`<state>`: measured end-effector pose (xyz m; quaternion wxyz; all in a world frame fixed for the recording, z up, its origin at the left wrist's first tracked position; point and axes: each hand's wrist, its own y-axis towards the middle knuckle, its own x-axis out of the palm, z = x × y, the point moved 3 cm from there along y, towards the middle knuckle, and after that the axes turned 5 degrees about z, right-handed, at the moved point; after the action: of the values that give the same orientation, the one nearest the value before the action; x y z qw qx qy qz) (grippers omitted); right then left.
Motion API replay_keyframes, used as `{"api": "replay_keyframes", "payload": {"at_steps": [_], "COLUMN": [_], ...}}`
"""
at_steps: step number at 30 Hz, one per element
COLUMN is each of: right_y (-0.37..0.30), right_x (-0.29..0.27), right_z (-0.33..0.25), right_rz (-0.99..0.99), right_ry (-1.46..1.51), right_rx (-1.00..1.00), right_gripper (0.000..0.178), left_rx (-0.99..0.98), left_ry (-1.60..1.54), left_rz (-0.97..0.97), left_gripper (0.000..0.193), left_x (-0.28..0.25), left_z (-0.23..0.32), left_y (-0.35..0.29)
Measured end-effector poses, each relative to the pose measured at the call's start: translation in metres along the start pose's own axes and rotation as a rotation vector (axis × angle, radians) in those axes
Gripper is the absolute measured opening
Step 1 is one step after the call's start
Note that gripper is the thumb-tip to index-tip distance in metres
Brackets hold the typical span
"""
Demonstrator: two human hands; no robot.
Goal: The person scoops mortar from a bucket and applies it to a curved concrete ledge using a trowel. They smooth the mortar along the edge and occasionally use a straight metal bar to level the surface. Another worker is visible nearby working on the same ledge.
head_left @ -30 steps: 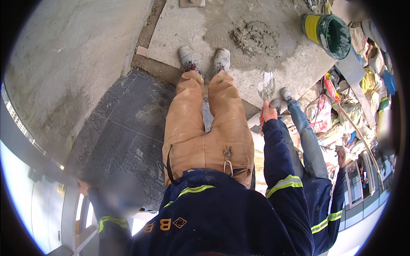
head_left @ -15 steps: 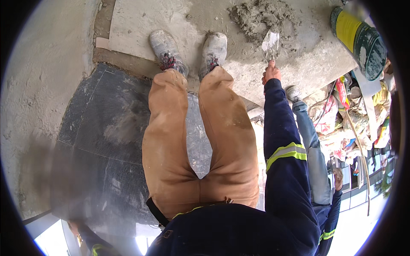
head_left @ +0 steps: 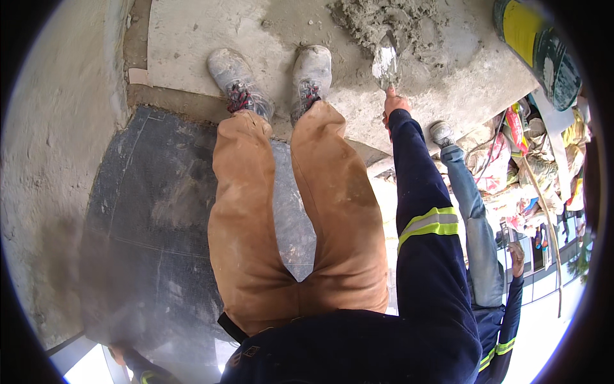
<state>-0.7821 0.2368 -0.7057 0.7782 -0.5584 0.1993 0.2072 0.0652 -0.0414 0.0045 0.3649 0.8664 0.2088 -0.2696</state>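
Observation:
My right hand [head_left: 395,105] is closed round the handle of a pointing trowel [head_left: 385,66], arm stretched forward. The trowel's blade is smeared with pale grey, and its tip reaches the near edge of a heap of wet grey mortar [head_left: 416,19]. At the lower left rim, a small blurred hand [head_left: 117,355] in a dark sleeve with a yellow band appears to be my left hand; its fingers are not clear. My dusty shoes [head_left: 312,67] stand on the pale mortar-stained board [head_left: 192,38], left of the heap.
A rough grey wall [head_left: 57,160] runs along the left. Dark slab flooring [head_left: 160,192] lies beside my legs. At right are a green-and-yellow bucket-like container [head_left: 536,48], piled sacks [head_left: 492,169], a thin stick [head_left: 543,211] and another person in jeans [head_left: 473,211].
The whole view has shifted, carrying my shoes and the mortar heap a little left. My right hand and the trowel have moved slightly left and forward. The other person's hand sits slightly higher.

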Motion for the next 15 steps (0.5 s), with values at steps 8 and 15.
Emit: {"api": "replay_keyframes", "payload": {"at_steps": [8,15], "right_y": [0.002,-0.004], "right_x": [0.001,0.021], "right_z": [0.000,0.034], "right_rz": [0.019,-0.064], "right_ry": [-0.018,-0.240], "right_rx": [-0.249,0.001], "right_gripper": [0.068,0.071], "left_rx": [-0.057,-0.056], "left_ry": [-0.151,-0.180], "left_rz": [-0.023,-0.010], "left_gripper": [0.052,0.049], "left_x": [0.007,-0.007], "left_z": [-0.014,-0.009], "left_y": [0.025,0.001]}}
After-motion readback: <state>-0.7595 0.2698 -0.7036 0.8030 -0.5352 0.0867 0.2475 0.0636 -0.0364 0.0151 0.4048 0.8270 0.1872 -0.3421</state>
